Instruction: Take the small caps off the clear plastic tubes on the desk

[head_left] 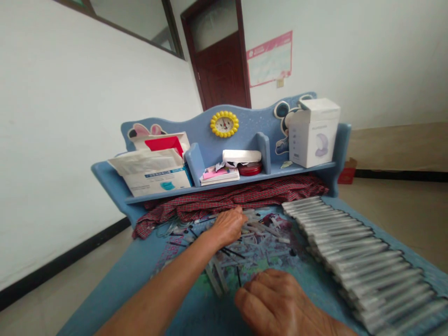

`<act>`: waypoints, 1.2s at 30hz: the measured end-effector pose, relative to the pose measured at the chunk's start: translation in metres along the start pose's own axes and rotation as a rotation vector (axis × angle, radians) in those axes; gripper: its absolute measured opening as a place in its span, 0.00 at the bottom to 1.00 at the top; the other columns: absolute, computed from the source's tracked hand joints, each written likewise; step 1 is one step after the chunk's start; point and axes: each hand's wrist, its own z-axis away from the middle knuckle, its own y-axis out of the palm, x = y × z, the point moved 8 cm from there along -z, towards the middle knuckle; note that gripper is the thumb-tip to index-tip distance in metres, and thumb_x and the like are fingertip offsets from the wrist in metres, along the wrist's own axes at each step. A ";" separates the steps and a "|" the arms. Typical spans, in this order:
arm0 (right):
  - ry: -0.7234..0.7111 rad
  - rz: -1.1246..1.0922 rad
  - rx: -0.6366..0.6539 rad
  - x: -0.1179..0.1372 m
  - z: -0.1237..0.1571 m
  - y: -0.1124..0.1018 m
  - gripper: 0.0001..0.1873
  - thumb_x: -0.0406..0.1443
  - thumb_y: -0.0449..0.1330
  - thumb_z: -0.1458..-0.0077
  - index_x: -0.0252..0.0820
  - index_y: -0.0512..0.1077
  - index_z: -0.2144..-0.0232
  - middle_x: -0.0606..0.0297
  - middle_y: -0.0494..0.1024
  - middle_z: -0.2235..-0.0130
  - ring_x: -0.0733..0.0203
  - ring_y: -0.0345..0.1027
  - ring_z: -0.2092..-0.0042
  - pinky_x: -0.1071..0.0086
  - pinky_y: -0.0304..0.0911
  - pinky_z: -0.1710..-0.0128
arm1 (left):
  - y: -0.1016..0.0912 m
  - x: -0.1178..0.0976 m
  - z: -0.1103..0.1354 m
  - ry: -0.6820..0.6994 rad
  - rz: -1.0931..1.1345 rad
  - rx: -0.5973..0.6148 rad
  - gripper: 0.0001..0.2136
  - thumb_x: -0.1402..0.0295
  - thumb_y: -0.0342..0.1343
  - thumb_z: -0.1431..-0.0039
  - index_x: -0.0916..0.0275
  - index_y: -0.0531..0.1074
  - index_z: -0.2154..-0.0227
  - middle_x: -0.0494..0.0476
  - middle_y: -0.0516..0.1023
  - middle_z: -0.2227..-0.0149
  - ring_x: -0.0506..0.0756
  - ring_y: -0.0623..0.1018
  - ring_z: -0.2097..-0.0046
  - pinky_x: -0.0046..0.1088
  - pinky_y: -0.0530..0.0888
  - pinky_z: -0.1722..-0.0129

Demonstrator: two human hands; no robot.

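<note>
your left hand [229, 226] lies palm down on the loose pile [261, 238] of clear tubes and thin black rods [233, 253], toward the back of the desk [140, 270] and about midway between its side edges. its fingers are bent over the pieces, but from behind you cannot tell whether they have closed on one. your right hand [276, 303] sits near the front edge, knuckles up and fingers loosely curled. whatever may be under it is hidden, so its grip cannot be told either. along the right edge a row of packed tubes [357, 254] runs from back to front, overlapping like tiles. a checked cloth [227, 198] is bunched along the back edge, just beyond your left fingertips, under the shelf [224, 184] that carries a white box [315, 133] and a yellow clock [224, 124].
</note>
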 end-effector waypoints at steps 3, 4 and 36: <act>0.001 0.011 -0.023 0.000 0.000 -0.002 0.11 0.27 0.43 0.47 0.40 0.61 0.76 0.70 0.63 0.82 0.67 0.55 0.80 0.71 0.49 0.81 | 0.005 0.004 0.008 -0.004 0.034 0.001 0.15 0.77 0.45 0.49 0.58 0.73 0.63 0.58 0.70 0.64 0.54 0.73 0.66 0.28 0.68 0.68; 0.005 0.017 -0.034 0.000 0.000 -0.003 0.12 0.27 0.43 0.46 0.41 0.61 0.77 0.71 0.63 0.82 0.66 0.55 0.80 0.71 0.49 0.81 | 0.006 0.006 0.011 -0.010 0.051 -0.006 0.15 0.77 0.45 0.49 0.57 0.73 0.63 0.58 0.70 0.64 0.53 0.73 0.66 0.28 0.68 0.68; 0.355 -0.239 -0.131 -0.034 0.006 -0.031 0.08 0.27 0.48 0.47 0.38 0.66 0.69 0.66 0.70 0.77 0.67 0.63 0.76 0.73 0.57 0.75 | -0.078 0.021 0.076 -0.012 0.382 -0.496 0.05 0.70 0.46 0.44 0.64 0.65 0.67 0.53 0.71 0.70 0.48 0.71 0.68 0.23 0.66 0.66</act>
